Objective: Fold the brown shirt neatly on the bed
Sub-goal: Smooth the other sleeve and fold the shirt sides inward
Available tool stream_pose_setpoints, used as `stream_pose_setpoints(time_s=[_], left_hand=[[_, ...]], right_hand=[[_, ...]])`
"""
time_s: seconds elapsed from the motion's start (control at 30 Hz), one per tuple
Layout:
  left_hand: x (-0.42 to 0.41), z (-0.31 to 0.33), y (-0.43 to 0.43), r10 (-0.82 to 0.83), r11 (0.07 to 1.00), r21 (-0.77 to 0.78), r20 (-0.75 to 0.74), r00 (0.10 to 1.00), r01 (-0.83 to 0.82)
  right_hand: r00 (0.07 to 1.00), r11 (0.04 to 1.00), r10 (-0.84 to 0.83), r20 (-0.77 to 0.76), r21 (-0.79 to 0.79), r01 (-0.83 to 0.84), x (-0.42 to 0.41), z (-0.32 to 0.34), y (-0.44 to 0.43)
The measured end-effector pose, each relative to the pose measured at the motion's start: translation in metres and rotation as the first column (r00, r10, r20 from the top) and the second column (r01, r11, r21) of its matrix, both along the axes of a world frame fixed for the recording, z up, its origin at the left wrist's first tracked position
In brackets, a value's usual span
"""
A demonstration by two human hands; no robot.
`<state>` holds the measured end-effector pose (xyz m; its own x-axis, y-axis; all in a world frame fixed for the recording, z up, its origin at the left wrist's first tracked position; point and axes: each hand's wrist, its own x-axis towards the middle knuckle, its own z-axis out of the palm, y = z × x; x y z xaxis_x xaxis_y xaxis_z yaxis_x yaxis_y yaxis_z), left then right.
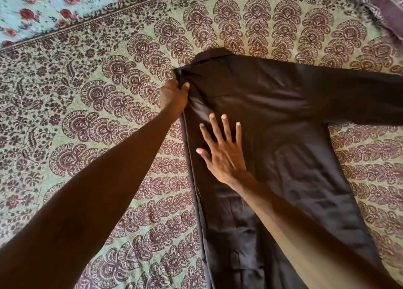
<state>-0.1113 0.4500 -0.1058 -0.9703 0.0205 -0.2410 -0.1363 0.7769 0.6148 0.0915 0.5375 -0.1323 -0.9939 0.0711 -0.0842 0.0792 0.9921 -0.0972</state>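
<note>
L hand (174,93) pinches shirt (272,118) shoulder, fingertips hidden; R hand (220,151) flat, spread on it; sleeve, hem cut off.

I am watching through only one camera, on the person's head (wide-angle, the edges are bending). It is looking forward and steeply down at the bedspread (104,118) from close above, the brown shirt (272,114) lying right of centre.

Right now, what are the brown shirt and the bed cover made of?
The brown shirt looks like thin woven cloth, maybe cotton: faint sheen, soft creases, bunched where the left hand grips it. The bed cover looks like matte printed cotton, slightly puckered. The exact fibre cannot be told.
</note>
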Motion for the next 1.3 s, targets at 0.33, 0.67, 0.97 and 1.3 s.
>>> stream_pose_setpoints(time_s=[0.33,0.67,0.97,1.3], left_hand=[[0.042,0.012,-0.013,0.1,0.994,-0.041,-0.11,0.989,-0.105],[0.305,-0.016,-0.068,-0.482,0.865,-0.256,-0.183,0.857,0.431],[0.42,-0.004,-0.108,-0.61,0.767,-0.314,-0.086,0.788,0.56],[0.503,0.001,-0.134,-0.673,0.653,-0.456,0.016,0.74,0.604]], right_hand=[[0.994,0.997,-0.076,0.078,-0.026,0.078,0.061,0.012,-0.005],[0.967,0.986,-0.149,0.207,-0.049,0.162,0.218,0.022,-0.043],[0.959,0.987,-0.137,0.248,-0.047,0.153,0.339,0.02,-0.049],[0.966,0.971,-0.109,0.235,-0.183,0.154,0.438,0.024,-0.074]])
